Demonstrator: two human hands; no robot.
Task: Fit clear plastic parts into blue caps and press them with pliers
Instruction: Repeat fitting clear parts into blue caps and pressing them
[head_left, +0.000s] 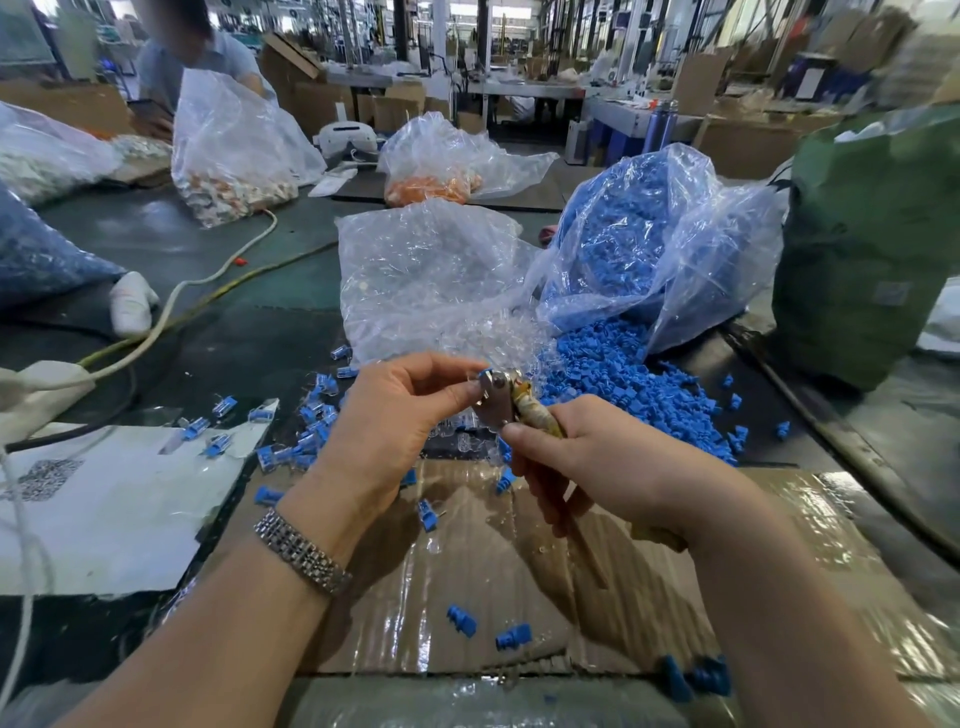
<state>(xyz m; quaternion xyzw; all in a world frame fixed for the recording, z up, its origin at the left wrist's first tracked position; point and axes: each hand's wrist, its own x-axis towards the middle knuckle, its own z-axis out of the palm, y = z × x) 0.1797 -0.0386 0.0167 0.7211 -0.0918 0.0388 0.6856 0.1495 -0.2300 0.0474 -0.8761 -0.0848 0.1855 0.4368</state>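
Note:
My left hand (402, 410) pinches a small blue cap (486, 374) between thumb and fingertips, holding it at the metal jaws of the pliers (501, 397). My right hand (587, 462) grips the pliers' yellowish handles from below. Whether a clear part sits inside the cap is hidden by the jaws and fingers. Behind the hands, a bag of clear plastic parts (431, 280) lies open, and a bag of blue caps (649, 244) spills a heap (628, 384) onto the table. Several finished blue-and-clear pieces (311, 415) lie left of my hands.
A taped cardboard sheet (519, 571) lies under my arms with loose blue caps (462, 621) on it. White paper (104, 499) and cables (171, 306) are on the left. A green bag (867, 234) stands at right. Another person (197, 57) works with bags across the table.

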